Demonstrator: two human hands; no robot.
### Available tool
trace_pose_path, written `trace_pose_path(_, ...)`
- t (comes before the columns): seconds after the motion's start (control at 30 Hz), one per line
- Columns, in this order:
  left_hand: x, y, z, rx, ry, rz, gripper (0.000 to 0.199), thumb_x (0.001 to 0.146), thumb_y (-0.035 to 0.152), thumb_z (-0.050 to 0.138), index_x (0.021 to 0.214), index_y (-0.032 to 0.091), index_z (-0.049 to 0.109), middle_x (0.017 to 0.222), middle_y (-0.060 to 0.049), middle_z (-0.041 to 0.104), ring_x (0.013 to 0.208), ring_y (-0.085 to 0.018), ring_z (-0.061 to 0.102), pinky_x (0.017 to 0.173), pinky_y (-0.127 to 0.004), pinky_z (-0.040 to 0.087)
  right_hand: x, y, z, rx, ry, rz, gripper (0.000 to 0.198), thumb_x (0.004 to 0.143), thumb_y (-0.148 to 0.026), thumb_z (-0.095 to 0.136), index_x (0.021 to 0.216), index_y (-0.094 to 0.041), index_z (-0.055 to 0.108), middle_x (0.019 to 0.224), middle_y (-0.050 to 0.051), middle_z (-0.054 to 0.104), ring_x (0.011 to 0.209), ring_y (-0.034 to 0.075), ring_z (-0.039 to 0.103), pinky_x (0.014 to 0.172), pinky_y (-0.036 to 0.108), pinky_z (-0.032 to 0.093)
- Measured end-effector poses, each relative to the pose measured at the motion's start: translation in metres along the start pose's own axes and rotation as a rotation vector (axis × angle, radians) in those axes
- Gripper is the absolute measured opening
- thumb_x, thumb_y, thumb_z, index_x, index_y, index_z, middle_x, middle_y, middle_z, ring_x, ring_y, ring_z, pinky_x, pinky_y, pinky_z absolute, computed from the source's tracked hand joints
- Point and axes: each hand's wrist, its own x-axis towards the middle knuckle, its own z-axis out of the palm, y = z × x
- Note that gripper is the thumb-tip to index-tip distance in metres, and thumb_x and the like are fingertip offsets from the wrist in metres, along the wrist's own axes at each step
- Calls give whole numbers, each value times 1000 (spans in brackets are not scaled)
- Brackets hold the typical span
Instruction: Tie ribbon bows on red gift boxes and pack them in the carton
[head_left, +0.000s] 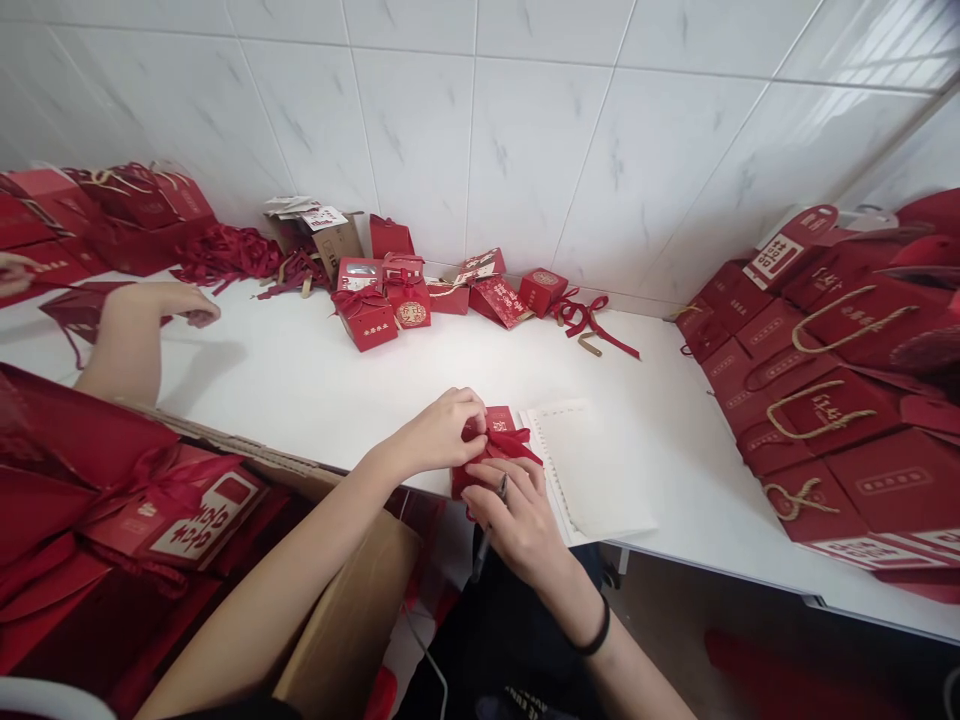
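- My left hand (pixel 461 428) was bent inward, fingertips pinched on the red ribbon (pixel 511 442).
- My right hand (pixel 517 505) was half curled against the ribbon, a slim dark tool (pixel 484 548) held between its fingers.
- The small red box (pixel 499 416) sat under the ribbon at the front edge of the counter (pixel 300 385), just left of the white notebook (pixel 600 470).
- More red boxes (pixel 367 322) stood near the wall.

A white tiled wall (pixel 540 130), flecked grey, rises behind a long white table (pixel 300 395). Striped light (pixel 892 45) glares on it at upper right; the floor (pixel 667 610) below is dim.
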Motion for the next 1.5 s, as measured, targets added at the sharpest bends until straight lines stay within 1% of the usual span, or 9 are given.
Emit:
trace_pose_path(0.2, 1, -1, 1, 25, 9, 4, 6, 73, 16, 52, 68, 18, 54, 90, -2, 59, 95, -19, 51, 84, -32, 45, 3, 1, 23, 77, 127, 50, 18, 91, 0, 43, 87, -16, 51, 85, 5, 62, 82, 18, 56, 73, 36, 40)
trace_pose_path(0.47, 2, -1, 4, 45, 18, -14, 9, 74, 17, 53, 66, 18, 56, 91, -3, 58, 92, -19, 51, 82, -32, 46, -1, 4, 33, 158, 249, -2, 22, 85, 2, 54, 78, -18, 46, 82, 4, 62, 75, 17, 57, 63, 31, 44)
trace_pose_path(0.8, 2, -3, 5, 42, 9, -19, 11, 75, 20, 52, 65, 19, 57, 94, -4, 58, 97, -20, 52, 86, -34, 46, -3, -14, 40, 303, 240, -60, 23, 85, 1, 56, 78, -18, 45, 84, 4, 63, 75, 16, 58, 61, 30, 47)
trace_pose_path(0.93, 2, -4, 5, 41, 21, -10, 10, 75, 20, 52, 67, 19, 56, 94, -3, 58, 97, -20, 52, 86, -34, 46, 3, -15, 29, 377, 180, -82, 17, 87, -6, 56, 82, -19, 47, 79, 3, 62, 77, 17, 58, 64, 31, 48)
trace_pose_path(1.03, 2, -2, 4, 41, 16, -1, 7, 74, 18, 52, 68, 19, 55, 90, -3, 58, 95, -20, 51, 84, -34, 46, 11, 8, 10, 354, 315, 102, 9, 90, -16, 55, 88, -20, 47, 84, 4, 61, 82, 18, 58, 71, 34, 48)
trace_pose_path(1.1, 1, -1, 3, 42, 15, 8, 5, 74, 18, 52, 70, 19, 53, 88, -3, 57, 92, -20, 51, 83, -34, 46, 15, 31, -2, 248, 429, 410, 10, 89, -25, 56, 88, -20, 47, 96, 9, 60, 88, 21, 57, 74, 37, 47)
trace_pose_path(1.2, 1, 1, 3, 36, 15, 7, 5, 76, 20, 51, 71, 19, 52, 88, -3, 57, 92, -20, 51, 82, -35, 46, 19, 58, -12, 292, 287, 780, 26, 85, -43, 57, 80, -19, 47, 88, 9, 60, 78, 22, 57, 64, 34, 46)
trace_pose_path(1.3, 0, 1, 3, 40, 14, -1, 5, 76, 20, 50, 71, 20, 52, 90, -3, 57, 94, -21, 51, 83, -35, 45, 20, 61, -17, 439, 116, 867, 33, 79, -49, 58, 70, -19, 47, 65, 1, 52, 57, 16, 48, 53, 28, 42)
trace_pose_path(1.5, 1, 0, 4, 64, 16, 12, 5, 76, 17, 50, 72, 19, 52, 88, -4, 56, 92, -20, 50, 83, -35, 45, 10, 26, -17, 474, 75, 848, 22, 80, -36, 52, 68, -20, 43, 57, -3, 43, 49, 13, 41, 47, 23, 35)
